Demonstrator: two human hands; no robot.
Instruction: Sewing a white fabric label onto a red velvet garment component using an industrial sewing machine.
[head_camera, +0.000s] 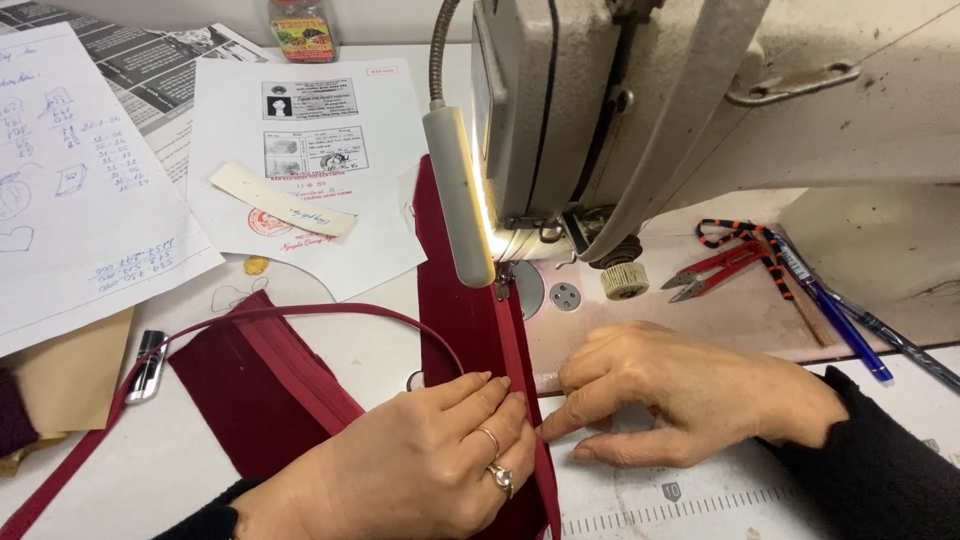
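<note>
Left hand (420, 460) presses flat on the red fabric (465, 310), right hand (680, 400) fingertips probably steadying its edge; feed evenly, fingers clear of the needle.

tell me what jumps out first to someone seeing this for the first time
The dark red fabric at the centre, running under the sewing machine where its lamp glows. The left hand, with rings, presses flat on it while the right hand touches its edge. Red thread snips lie right of the needle, and papers spread at upper left.
</note>
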